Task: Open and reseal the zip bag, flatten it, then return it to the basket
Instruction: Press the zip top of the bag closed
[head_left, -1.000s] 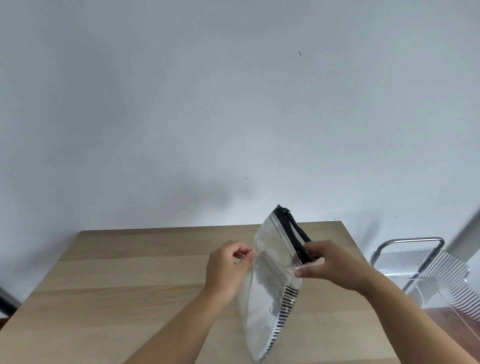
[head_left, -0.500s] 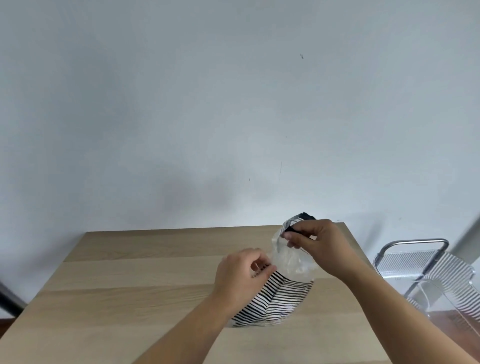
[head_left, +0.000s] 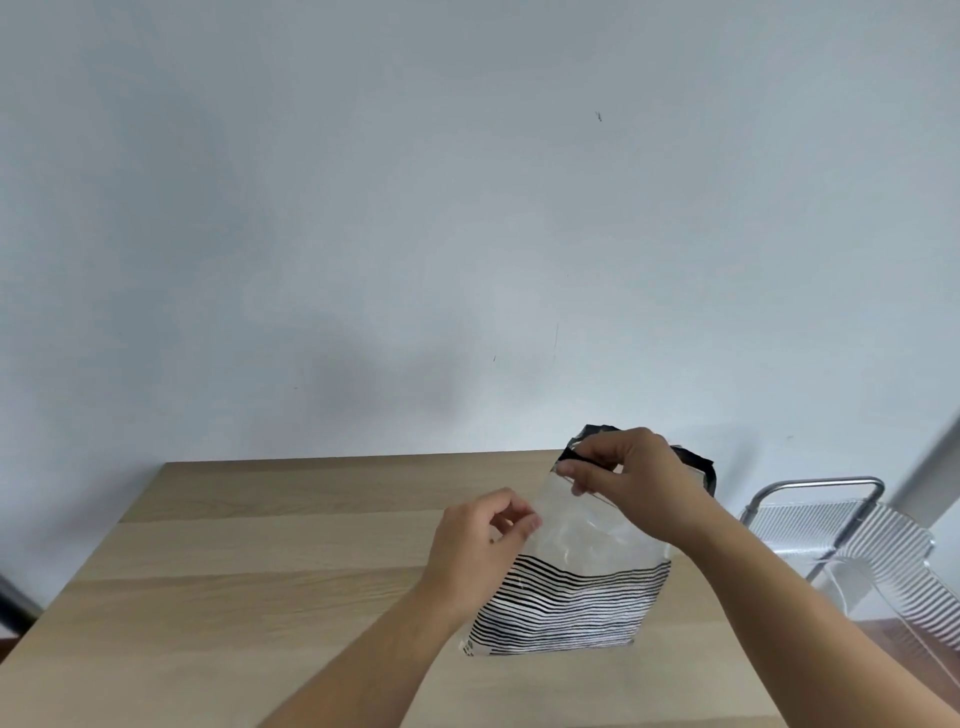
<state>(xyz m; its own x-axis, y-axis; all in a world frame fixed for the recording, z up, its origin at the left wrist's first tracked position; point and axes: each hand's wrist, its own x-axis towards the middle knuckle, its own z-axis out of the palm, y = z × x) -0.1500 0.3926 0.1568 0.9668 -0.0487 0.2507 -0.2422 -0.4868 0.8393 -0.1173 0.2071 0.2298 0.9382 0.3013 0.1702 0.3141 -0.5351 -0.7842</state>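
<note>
Because the zip bag (head_left: 571, 608) is thin film, clear in its upper half and banded with black and white stripes below, I judge it to be almost weightless, limp and rather slick, so it will likely buckle wherever nothing supports it and slip from a light pinch. It stands roughly upright over the near right part of the table (head_left: 260, 571). Its lower edge is at the wood or just above it, and I cannot tell whether the two touch. The only stiff part appears to be the black zip strip (head_left: 696, 465) along the top, so the sound places to take hold are the two lips just under that strip, one per hand, to pull the seal apart. The same track can then be run between thumb and finger to close it. The right hand (head_left: 634, 483) pinches the top lip at the strip's left end, fingers curled down over the plastic. The left hand (head_left: 483, 551) pinches the bag's left edge about halfway down, thumb against curled forefinger. Whether the seal is parted yet is not clear from this angle. Off the table's right side, well apart from the bag, sits a clear ribbed basket (head_left: 852, 540) with a metal handle. Behind everything rises a plain pale wall (head_left: 363, 208).
</note>
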